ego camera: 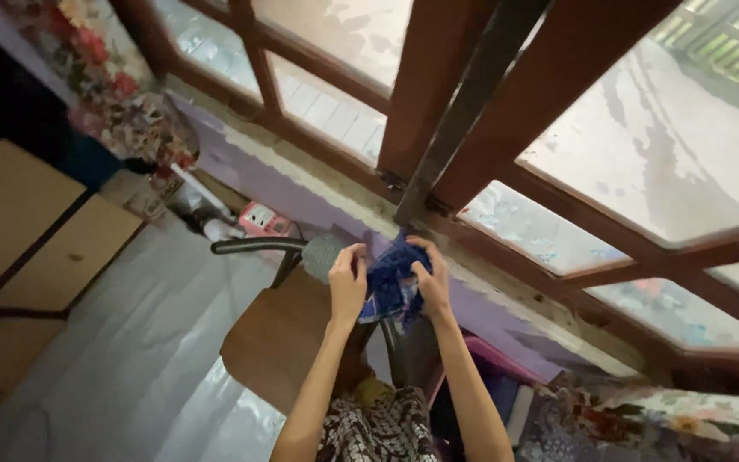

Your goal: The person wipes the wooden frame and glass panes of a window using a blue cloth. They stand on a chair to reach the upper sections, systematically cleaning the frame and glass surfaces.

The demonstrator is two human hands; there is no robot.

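Fingers of both hands, left hand (347, 282) and right hand (431, 278), pinch a bunched blue cloth (391, 278) between them; best gripped evenly, held clear of the window frame (472, 103) above.

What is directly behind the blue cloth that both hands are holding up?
Behind the crumpled blue cloth, held by left hand and right hand, are the purple wall and brown wooden window frame. The cloth covers the wall patch behind it.
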